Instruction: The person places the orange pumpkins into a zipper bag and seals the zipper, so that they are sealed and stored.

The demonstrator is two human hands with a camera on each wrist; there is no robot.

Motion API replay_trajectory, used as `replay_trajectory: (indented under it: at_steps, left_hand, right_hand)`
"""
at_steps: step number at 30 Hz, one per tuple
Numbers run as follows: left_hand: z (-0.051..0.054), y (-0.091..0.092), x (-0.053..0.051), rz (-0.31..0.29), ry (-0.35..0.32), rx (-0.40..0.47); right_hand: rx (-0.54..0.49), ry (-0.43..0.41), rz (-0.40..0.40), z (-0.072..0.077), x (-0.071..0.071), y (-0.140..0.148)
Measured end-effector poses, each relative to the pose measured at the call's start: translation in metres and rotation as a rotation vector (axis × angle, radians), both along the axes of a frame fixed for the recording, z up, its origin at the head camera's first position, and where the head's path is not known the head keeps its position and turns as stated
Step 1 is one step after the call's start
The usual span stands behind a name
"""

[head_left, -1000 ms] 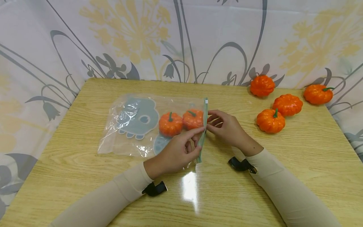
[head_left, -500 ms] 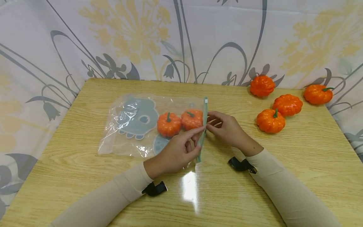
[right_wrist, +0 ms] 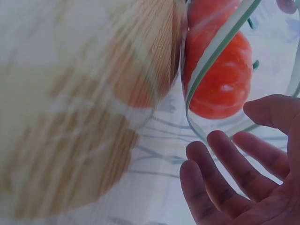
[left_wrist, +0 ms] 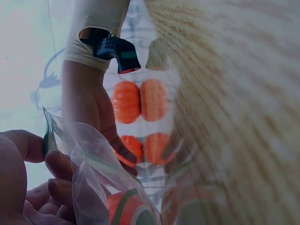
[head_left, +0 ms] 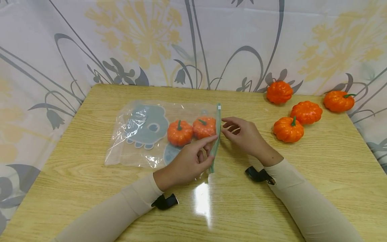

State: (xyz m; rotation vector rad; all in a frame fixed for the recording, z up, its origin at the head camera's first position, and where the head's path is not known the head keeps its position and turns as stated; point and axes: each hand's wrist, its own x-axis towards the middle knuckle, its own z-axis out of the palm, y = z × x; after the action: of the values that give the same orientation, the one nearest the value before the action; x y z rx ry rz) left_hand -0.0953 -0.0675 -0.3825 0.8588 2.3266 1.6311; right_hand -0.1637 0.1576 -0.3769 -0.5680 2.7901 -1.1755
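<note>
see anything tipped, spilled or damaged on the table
Nothing looks spilled or damaged around the bag. The rightmost pumpkin seems tilted: its green stem points sideways, while the front loose pumpkin has its stem up. The back pumpkin and middle loose pumpkin show no stem, perhaps just hidden.

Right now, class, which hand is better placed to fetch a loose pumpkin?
Probably the right hand: it holds nothing and is nearer the loose pumpkins, while the left hand holds the bag.

pumpkins [head_left: 288,131]: orange, green stems [head_left: 293,121] | bag [head_left: 188,110]: clear, blue-grey print [head_left: 142,126], green strip [head_left: 218,117] | table [head_left: 66,188]: yellowish woodgrain | cloth [head_left: 208,20]: white, grey/yellow flowers [head_left: 142,32]
</note>
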Motion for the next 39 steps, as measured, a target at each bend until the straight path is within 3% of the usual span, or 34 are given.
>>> replay_trajectory:
  at_steps: [22, 30, 39]
  left_hand:
    - [0.000, -0.001, -0.001, 0.000, 0.011, -0.023]
    - [0.000, -0.001, -0.001, 0.003, 0.029, -0.038]
    - [-0.001, 0.000, -0.001, -0.004, -0.001, -0.025]
  right_hand:
    - [0.083, 0.139, -0.060, 0.008, -0.005, 0.010]
    - [0.097, 0.241, -0.081, 0.009, -0.006, 0.015]
    - [0.117, 0.249, -0.123, 0.013, -0.007, 0.022]
